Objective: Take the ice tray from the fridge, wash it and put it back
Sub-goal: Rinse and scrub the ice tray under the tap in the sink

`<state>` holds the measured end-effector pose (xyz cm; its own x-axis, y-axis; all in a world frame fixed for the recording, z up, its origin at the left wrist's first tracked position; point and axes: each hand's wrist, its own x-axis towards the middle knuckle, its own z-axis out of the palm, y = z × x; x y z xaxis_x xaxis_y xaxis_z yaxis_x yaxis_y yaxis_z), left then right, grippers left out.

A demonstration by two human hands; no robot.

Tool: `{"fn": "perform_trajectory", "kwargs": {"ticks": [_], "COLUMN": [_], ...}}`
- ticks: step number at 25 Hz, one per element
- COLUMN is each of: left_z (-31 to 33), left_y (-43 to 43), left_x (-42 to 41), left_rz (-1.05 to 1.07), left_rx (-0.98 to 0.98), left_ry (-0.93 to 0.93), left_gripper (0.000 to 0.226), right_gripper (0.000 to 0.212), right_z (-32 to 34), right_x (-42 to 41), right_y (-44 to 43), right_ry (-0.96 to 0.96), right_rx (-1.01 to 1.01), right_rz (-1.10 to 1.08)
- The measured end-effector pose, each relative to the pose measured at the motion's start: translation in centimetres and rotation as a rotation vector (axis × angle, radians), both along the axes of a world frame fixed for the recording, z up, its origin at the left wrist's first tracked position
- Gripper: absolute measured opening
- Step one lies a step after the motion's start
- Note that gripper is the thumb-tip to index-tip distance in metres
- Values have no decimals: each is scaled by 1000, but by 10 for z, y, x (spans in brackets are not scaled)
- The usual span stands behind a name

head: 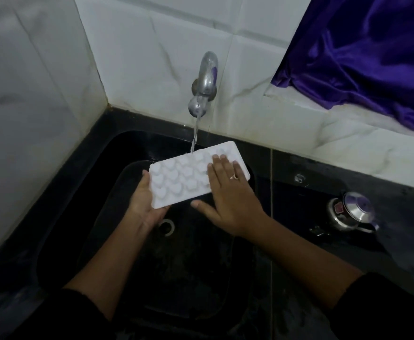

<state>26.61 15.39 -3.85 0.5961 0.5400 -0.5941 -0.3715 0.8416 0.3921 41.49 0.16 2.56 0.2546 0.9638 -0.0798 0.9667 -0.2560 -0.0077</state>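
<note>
So I've got the white ice tray (191,173) over the black sink (98,173), held up above the basin, not resting on anything. It's tilted a bit, the far end closer to the back wall and higher, the near end lower toward me. The bumpy heart-shaped moulds are facing up at me, so I think it's the underside, though I can't tell for sure.

My left hand (143,204) is cupped under the near-left corner of the tray, palm up, thumb hooked along the short edge, so it's gripping the tray from below. My right hand (228,192) lies flat on top of the right half, fingers spread and pressing on the moulds, thumb sticking out off the near long edge. Not really gripping, just laid flat on it. There's a ring (234,177) on that hand.

The tap (204,84) on the back wall is running, and the water stream (194,138) hits the tray's far long edge, around the middle. The drain (167,227) sits in the sink bottom just under my left wrist.

Off on the worktop (323,241) to the right of the sink, there's a steel pressure cooker (352,213). A purple cloth (363,52) hangs over the ledge in the far right corner.
</note>
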Motion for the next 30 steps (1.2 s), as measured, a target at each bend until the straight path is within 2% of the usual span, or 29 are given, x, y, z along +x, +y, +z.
{"fn": "perform_trajectory", "kwargs": {"ticks": [2, 6, 10, 12, 16, 21, 25, 30], "left_z": [-1, 10, 11, 12, 16, 19, 30, 39], "left_y": [-1, -12, 5, 9, 4, 9, -3, 13], "left_x": [5, 16, 26, 30, 46, 54, 70, 65], "left_rz": [-9, -94, -73, -72, -137, -135, -192, -178], "left_rx": [41, 124, 116, 100, 112, 63, 98, 97], "left_ry": [18, 60, 16, 8, -47, -61, -109, -59], "left_gripper": [69, 66, 71, 72, 70, 71, 61, 68], "right_gripper": [103, 104, 107, 104, 102, 104, 102, 105], "right_z": [1, 9, -3, -2, 11, 3, 23, 18], "right_x": [10, 34, -4, -1, 18, 7, 27, 14], "right_y": [5, 38, 22, 28, 51, 28, 55, 38], "right_ry": [-27, -52, -4, -18, -29, -84, -80, -111], "right_rx": [-30, 15, -32, -8, 87, -10, 89, -20], "right_rz": [37, -106, 175, 220, 16, 298, 137, 385]}}
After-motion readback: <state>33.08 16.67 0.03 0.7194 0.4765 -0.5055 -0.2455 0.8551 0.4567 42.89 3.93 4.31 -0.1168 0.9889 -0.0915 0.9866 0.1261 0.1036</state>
